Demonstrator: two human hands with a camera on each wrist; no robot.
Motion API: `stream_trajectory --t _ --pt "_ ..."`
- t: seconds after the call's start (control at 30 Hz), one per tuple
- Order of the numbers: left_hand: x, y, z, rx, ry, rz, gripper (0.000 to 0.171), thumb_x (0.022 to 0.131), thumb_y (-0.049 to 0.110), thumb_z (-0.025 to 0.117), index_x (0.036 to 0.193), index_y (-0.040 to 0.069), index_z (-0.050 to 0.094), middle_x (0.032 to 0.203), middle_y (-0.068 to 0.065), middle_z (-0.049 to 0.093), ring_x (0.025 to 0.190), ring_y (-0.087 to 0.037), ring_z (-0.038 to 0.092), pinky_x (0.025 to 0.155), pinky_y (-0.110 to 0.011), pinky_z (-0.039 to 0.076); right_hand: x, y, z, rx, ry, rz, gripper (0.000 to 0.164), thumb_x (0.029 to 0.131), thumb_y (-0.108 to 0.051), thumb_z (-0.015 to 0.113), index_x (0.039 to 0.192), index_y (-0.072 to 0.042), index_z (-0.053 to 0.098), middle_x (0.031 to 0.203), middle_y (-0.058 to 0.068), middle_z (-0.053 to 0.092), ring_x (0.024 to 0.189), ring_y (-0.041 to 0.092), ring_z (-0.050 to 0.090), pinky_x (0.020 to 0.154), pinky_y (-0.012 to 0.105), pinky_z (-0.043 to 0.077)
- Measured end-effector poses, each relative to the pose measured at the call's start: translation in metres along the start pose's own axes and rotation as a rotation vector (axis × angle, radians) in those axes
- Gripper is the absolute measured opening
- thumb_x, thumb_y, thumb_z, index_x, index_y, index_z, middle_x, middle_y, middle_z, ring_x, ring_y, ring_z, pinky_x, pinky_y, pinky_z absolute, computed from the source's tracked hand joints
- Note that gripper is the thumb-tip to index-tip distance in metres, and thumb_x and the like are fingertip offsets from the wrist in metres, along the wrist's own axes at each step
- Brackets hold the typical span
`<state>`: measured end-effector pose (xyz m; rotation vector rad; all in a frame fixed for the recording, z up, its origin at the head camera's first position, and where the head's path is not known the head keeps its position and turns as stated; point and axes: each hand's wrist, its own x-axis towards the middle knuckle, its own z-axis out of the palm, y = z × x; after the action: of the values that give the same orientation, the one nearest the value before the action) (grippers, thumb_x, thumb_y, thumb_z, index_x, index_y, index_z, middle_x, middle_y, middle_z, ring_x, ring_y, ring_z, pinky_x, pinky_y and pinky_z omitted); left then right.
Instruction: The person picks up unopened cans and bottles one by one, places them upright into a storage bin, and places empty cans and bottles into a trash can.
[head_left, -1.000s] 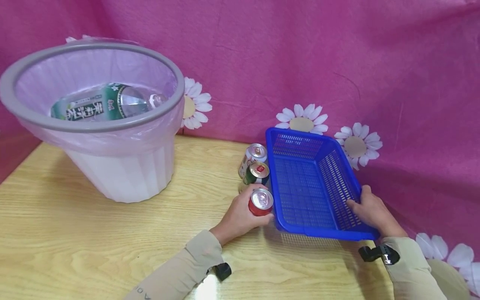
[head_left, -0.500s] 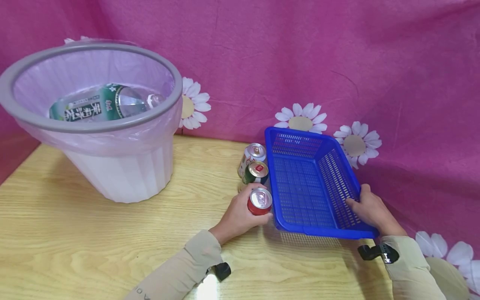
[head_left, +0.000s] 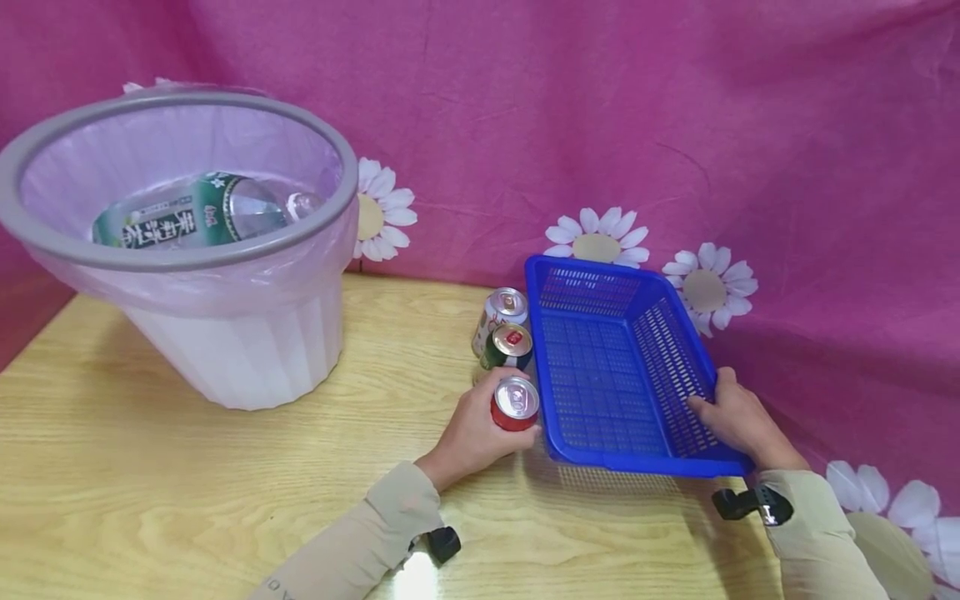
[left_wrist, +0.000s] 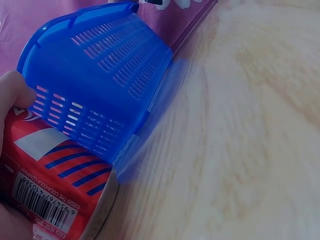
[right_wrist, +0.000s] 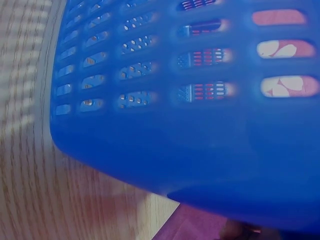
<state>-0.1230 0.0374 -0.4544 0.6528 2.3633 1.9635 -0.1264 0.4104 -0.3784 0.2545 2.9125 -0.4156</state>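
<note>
A red Coca-Cola can (head_left: 516,398) stands upright on the table, gripped by the left hand (head_left: 467,438) with fingers and thumb around its sides. In the left wrist view the can's barcode side (left_wrist: 65,175) shows close by the wall of a blue plastic basket (left_wrist: 95,65). The right hand (head_left: 750,427) grips the basket's right rim, thumb inside the wall. From the head view the slotted blue basket (head_left: 600,375) holds nothing. Its wall (right_wrist: 175,145) fills most of the right wrist view. Behind the red can stand a green can (head_left: 510,343) and a white patterned can (head_left: 504,310), beside the basket's left edge.
At the left stands a white bin (head_left: 247,358) with a grey rim and a clear liner. Inside it lies a large bottle with a green label (head_left: 180,212). A pink cloth (head_left: 465,125) with white daisies backs the wooden table (head_left: 187,508).
The head view drifts slightly, so everything sits a little further left in it. Both hands keep their holds on the can and the basket.
</note>
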Motion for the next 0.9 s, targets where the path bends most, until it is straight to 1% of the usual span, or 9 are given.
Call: stream_trajectory --t 0.27,0.53,0.7,0.9 --pt "-0.001 0.002 -0.002 0.017 -0.006 -0.012 0.063 0.071 0.023 0.082 0.126 0.025 0.051 0.119 0.001 0.064 0.105 -0.012 0.064 0.09 -0.028 0.055 0.0 0.0 0.002 0.0 0.02 -0.008 0.06 0.096 -0.032 0.05 0.126 0.014 0.027 0.105 0.039 0.056 0.089 0.045 0.062 0.074 0.055 0.051" --pt "-0.001 0.013 -0.007 0.017 0.013 0.002 0.063 0.069 0.02 0.083 0.124 0.025 0.052 0.114 0.0 0.067 0.1 -0.013 0.065 0.086 -0.028 0.056 0.0 0.0 0.002 0.0 0.02 -0.002 0.062 0.096 -0.032 0.05 0.128 0.015 0.025 0.106 0.04 0.056 0.089 0.046 0.062 0.075 0.056 0.052" --pt "0.0 0.019 -0.01 0.037 0.019 0.023 0.062 0.069 0.022 0.084 0.123 0.026 0.053 0.113 0.001 0.066 0.1 -0.012 0.064 0.086 -0.027 0.055 0.0 0.0 0.002 0.003 0.017 -0.003 0.061 0.096 -0.032 0.05 0.127 0.014 0.025 0.106 0.039 0.056 0.089 0.045 0.062 0.075 0.056 0.051" --pt "0.001 0.028 -0.013 0.06 0.022 0.065 0.062 0.068 0.022 0.084 0.122 0.025 0.054 0.113 0.003 0.066 0.101 -0.012 0.063 0.087 -0.027 0.055 0.0 0.0 0.001 0.006 0.002 0.015 0.064 0.097 -0.033 0.049 0.13 0.014 0.023 0.109 0.04 0.054 0.092 0.047 0.061 0.077 0.059 0.052"
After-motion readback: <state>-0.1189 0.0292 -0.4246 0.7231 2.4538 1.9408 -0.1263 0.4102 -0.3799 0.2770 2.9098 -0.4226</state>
